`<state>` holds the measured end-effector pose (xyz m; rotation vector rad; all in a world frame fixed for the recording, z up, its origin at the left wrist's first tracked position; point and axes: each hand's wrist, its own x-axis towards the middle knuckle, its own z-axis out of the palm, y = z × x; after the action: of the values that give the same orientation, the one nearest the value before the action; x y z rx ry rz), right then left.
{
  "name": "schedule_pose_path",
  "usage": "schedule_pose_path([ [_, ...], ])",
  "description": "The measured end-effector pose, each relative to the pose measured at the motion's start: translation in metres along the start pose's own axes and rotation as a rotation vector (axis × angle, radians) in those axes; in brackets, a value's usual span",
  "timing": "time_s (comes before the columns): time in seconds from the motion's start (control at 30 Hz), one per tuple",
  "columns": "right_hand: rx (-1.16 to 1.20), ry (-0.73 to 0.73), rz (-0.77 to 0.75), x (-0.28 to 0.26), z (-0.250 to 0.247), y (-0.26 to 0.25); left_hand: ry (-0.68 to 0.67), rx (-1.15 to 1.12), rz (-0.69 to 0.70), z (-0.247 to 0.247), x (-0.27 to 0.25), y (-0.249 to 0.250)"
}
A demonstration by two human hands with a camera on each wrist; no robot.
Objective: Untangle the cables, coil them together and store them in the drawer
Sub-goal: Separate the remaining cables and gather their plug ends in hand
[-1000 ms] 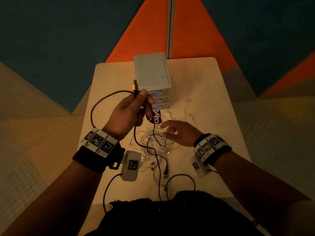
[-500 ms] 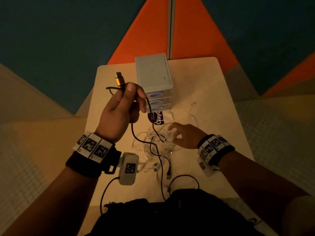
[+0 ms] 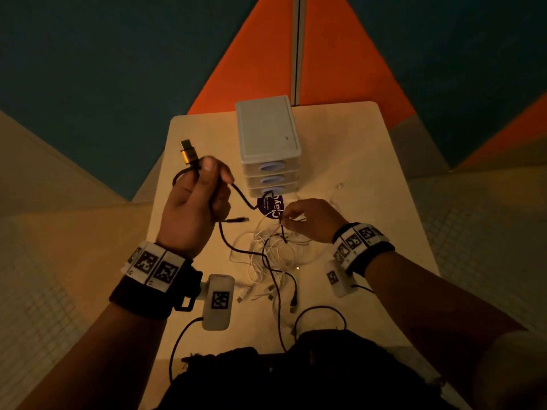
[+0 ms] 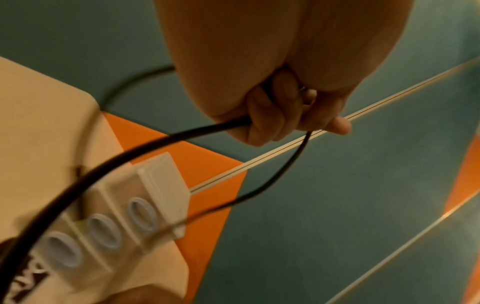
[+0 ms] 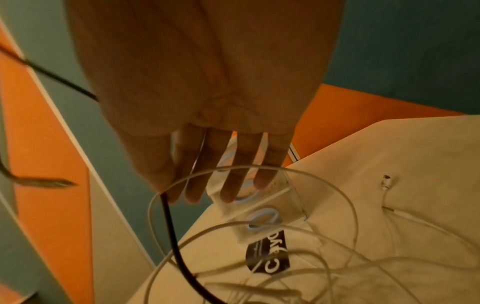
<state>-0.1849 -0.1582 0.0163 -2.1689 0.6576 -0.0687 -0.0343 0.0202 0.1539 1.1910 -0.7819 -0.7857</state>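
My left hand point(image 3: 204, 187) is raised left of the drawer unit point(image 3: 268, 137) and grips a black cable point(image 3: 242, 199) just below its gold plug point(image 3: 188, 153). In the left wrist view the fingers point(image 4: 272, 119) curl round that black cable point(image 4: 130, 158). My right hand point(image 3: 307, 217) pinches the same black cable where it drops into a tangle of white cables point(image 3: 275, 253) on the table point(image 3: 370, 173). The right wrist view shows thumb and forefinger point(image 5: 179, 185) nipping the black cable point(image 5: 172, 236) above the white cables point(image 5: 311, 267).
The white drawer unit has three shut drawers with round pulls point(image 4: 137, 214). A purple sticker point(image 3: 272, 207) lies in front of it. A loose white earphone lead point(image 3: 340, 186) lies to the right. A second black cable end point(image 3: 294, 303) rests near the table's front edge.
My left hand has lifted the gold plug up and to the left, drawing the black cable out. My right hand has left the white tangle and pinched the black cable.
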Motion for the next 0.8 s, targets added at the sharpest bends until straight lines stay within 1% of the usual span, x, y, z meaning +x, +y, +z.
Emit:
schedule_pose_path([
  [0.1,0.081,-0.009,0.019,0.001,-0.009,-0.004,0.01,0.153,0.009,-0.005,-0.004,-0.011],
  [0.2,0.138,0.033,0.066,0.006,-0.018,-0.013,0.032,0.412,-0.006,-0.005,-0.006,-0.02],
  [0.3,0.197,0.072,0.127,0.011,-0.029,-0.018,-0.026,0.639,-0.036,-0.006,-0.005,-0.031],
  [0.37,0.202,0.092,0.133,0.011,-0.036,-0.019,-0.073,0.734,-0.043,-0.003,-0.004,-0.036],
  [0.43,0.174,0.116,0.101,0.006,-0.043,-0.022,-0.072,0.776,-0.035,0.0,-0.003,-0.042],
  [0.5,0.13,0.148,0.046,0.0,-0.048,-0.027,-0.056,0.801,-0.063,0.001,0.0,-0.049],
  [0.53,0.122,0.167,0.012,-0.004,-0.05,-0.03,-0.071,0.81,-0.091,0.001,0.002,-0.053],
  [0.6,0.173,0.181,-0.063,-0.009,-0.052,-0.036,-0.167,0.915,-0.124,0.001,0.005,-0.06],
  [0.67,0.252,0.152,-0.132,-0.011,-0.053,-0.044,-0.28,1.087,-0.085,0.006,0.007,-0.065],
  [0.7,0.286,0.121,-0.161,-0.011,-0.054,-0.048,-0.312,1.143,-0.054,0.01,0.009,-0.067],
  [0.8,0.367,0.037,-0.222,-0.011,-0.056,-0.058,-0.319,1.176,-0.004,0.023,0.015,-0.071],
])
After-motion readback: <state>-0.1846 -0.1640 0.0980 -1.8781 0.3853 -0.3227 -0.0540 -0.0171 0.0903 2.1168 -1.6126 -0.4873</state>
